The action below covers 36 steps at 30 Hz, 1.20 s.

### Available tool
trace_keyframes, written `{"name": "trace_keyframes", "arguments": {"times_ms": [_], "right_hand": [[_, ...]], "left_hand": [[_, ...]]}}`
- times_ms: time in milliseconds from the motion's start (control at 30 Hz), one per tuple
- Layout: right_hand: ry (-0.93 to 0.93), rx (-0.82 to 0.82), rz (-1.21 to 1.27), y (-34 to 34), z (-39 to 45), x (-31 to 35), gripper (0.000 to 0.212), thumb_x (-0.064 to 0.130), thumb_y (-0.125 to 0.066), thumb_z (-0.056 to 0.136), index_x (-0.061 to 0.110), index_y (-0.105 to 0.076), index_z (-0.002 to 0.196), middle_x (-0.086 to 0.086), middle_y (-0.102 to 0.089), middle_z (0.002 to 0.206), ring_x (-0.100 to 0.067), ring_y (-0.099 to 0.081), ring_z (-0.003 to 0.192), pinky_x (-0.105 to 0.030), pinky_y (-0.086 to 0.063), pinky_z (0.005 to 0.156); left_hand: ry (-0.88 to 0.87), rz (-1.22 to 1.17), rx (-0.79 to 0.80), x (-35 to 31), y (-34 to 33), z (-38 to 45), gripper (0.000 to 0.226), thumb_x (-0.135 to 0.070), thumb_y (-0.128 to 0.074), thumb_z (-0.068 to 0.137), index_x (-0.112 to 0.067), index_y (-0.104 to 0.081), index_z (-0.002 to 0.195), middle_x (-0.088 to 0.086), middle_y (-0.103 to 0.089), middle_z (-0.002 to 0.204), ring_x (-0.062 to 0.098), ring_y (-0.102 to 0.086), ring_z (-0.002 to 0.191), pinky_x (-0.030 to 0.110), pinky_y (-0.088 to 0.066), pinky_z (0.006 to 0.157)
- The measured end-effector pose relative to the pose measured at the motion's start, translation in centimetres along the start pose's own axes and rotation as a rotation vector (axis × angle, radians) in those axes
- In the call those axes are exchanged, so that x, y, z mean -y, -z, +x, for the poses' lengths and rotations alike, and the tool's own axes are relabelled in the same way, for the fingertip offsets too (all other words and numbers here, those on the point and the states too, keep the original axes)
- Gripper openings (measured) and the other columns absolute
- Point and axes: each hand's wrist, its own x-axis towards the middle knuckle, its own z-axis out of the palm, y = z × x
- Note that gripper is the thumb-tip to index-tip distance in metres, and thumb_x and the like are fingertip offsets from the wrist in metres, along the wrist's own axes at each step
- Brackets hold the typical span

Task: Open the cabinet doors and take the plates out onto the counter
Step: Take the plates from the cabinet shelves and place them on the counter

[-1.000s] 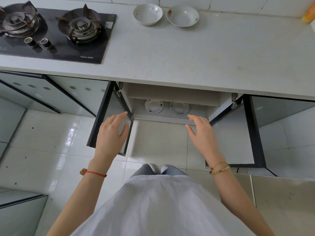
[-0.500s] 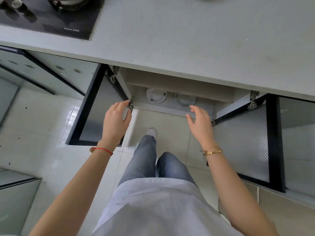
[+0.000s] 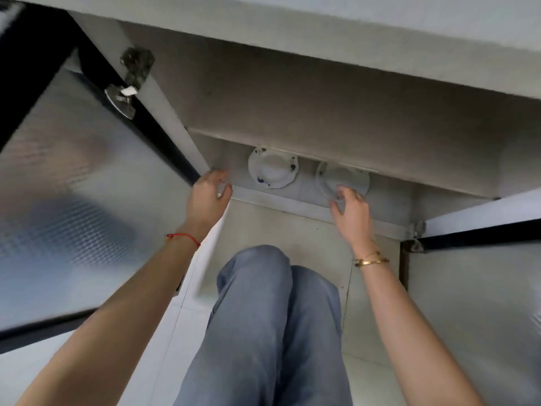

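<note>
Both cabinet doors stand open: the left door (image 3: 73, 183) with frosted glass and black frame, the right door (image 3: 480, 276) at the lower right. Two white plates lie on the cabinet floor, the left plate (image 3: 272, 170) and the right plate (image 3: 345, 178). My left hand (image 3: 206, 197) is at the cabinet's front left corner, fingers loosely bent, holding nothing, a little left of the left plate. My right hand (image 3: 349, 212) reaches over the front rim of the right plate with fingers spread; motion blur hides whether it touches.
The grey counter's underside and edge (image 3: 322, 30) run across the top. A metal hinge (image 3: 128, 83) sits on the left door. My knees in blue jeans (image 3: 272, 317) are bent between the doors over the pale tiled floor.
I have crouched down, so the view is now level with the cabinet. Both hands have moved forward from the door edges into the cabinet opening, the right one up to the right plate.
</note>
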Motion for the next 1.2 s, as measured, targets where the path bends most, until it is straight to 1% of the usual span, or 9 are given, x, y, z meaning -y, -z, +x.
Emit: {"name": "trace_keyframes", "arguments": {"times_ms": [300,467,567,633,733,833,900,1000,1200], "right_hand": [[0.067,0.008,-0.048,-16.0,11.2,-8.2,0.041,0.023,-0.054,0.096,0.007,-0.052,0.133,-0.016,-0.057,0.132,-0.033,-0.049,0.125,-0.04,-0.043,0.102],[0.127,0.026,-0.075,-21.2,15.7,-10.3,0.043,0.023,-0.054,0.095,0.004,-0.049,0.134,-0.021,-0.06,0.124,-0.036,-0.054,0.116,-0.043,-0.046,0.097],[0.137,0.015,-0.089,-23.1,17.8,-11.1,0.044,0.023,-0.055,0.095,0.006,-0.048,0.135,-0.02,-0.059,0.123,-0.036,-0.055,0.115,-0.043,-0.05,0.093],[0.152,0.006,-0.101,-24.2,19.1,-11.4,0.043,0.023,-0.055,0.095,0.004,-0.049,0.132,-0.02,-0.061,0.121,-0.036,-0.058,0.11,-0.039,-0.051,0.091],[0.127,0.019,-0.111,-25.9,21.2,-11.6,0.038,0.026,-0.054,0.095,0.004,-0.05,0.126,-0.02,-0.063,0.114,-0.036,-0.062,0.101,-0.036,-0.05,0.083],[0.104,0.023,-0.086,-27.2,22.9,-11.5,0.033,0.028,-0.054,0.095,0.003,-0.052,0.117,-0.019,-0.067,0.107,-0.037,-0.064,0.097,-0.036,-0.051,0.076],[0.076,0.028,-0.088,-28.0,23.7,-11.4,0.035,0.031,-0.053,0.095,0.002,-0.052,0.115,-0.019,-0.067,0.107,-0.036,-0.065,0.098,-0.038,-0.054,0.078],[0.013,0.059,-0.072,-29.2,24.5,-11.1,0.04,0.033,-0.056,0.094,0.005,-0.051,0.121,-0.017,-0.065,0.114,-0.036,-0.064,0.104,-0.039,-0.055,0.083],[0.008,0.01,0.047,-30.4,24.5,-11.1,0.046,0.024,-0.069,0.087,0.002,-0.051,0.123,-0.016,-0.064,0.123,-0.033,-0.064,0.11,-0.036,-0.054,0.086]], "left_hand": [[-0.105,0.068,-0.052,10.9,-14.9,9.8,0.034,-0.013,-0.059,0.09,-0.003,-0.062,0.122,0.019,-0.067,0.116,0.036,-0.064,0.103,0.038,-0.048,0.091],[-0.083,0.07,-0.026,14.6,-20.1,13.4,0.034,-0.017,-0.059,0.09,-0.01,-0.062,0.123,0.013,-0.069,0.115,0.034,-0.066,0.099,0.042,-0.052,0.09],[-0.113,0.081,-0.032,15.9,-21.9,15.4,0.031,-0.017,-0.06,0.088,-0.011,-0.064,0.119,0.015,-0.069,0.109,0.035,-0.067,0.094,0.041,-0.054,0.086],[-0.124,0.09,-0.021,16.9,-22.7,16.9,0.03,-0.015,-0.061,0.087,-0.009,-0.065,0.116,0.017,-0.068,0.109,0.034,-0.067,0.094,0.037,-0.053,0.085],[-0.137,0.109,-0.001,18.2,-23.9,19.1,0.02,-0.011,-0.061,0.086,-0.003,-0.068,0.103,0.02,-0.066,0.114,0.034,-0.065,0.099,0.036,-0.051,0.083],[-0.13,0.103,0.001,18.4,-24.7,20.6,0.026,-0.014,-0.058,0.087,0.003,-0.068,0.104,0.023,-0.066,0.116,0.037,-0.064,0.103,0.035,-0.047,0.084],[-0.087,0.102,0.03,18.3,-25.3,21.4,0.026,-0.013,-0.059,0.089,0.004,-0.066,0.107,0.024,-0.066,0.111,0.037,-0.063,0.101,0.036,-0.048,0.084],[-0.025,0.132,0.109,18.1,-26.1,22.1,0.026,-0.019,-0.062,0.09,0.004,-0.062,0.102,0.022,-0.068,0.099,0.036,-0.062,0.095,0.037,-0.049,0.081],[0.004,0.167,0.158,18.2,-26.8,22.9,0.029,-0.024,-0.064,0.088,-0.001,-0.062,0.106,0.018,-0.07,0.099,0.035,-0.065,0.093,0.038,-0.052,0.082]]}}
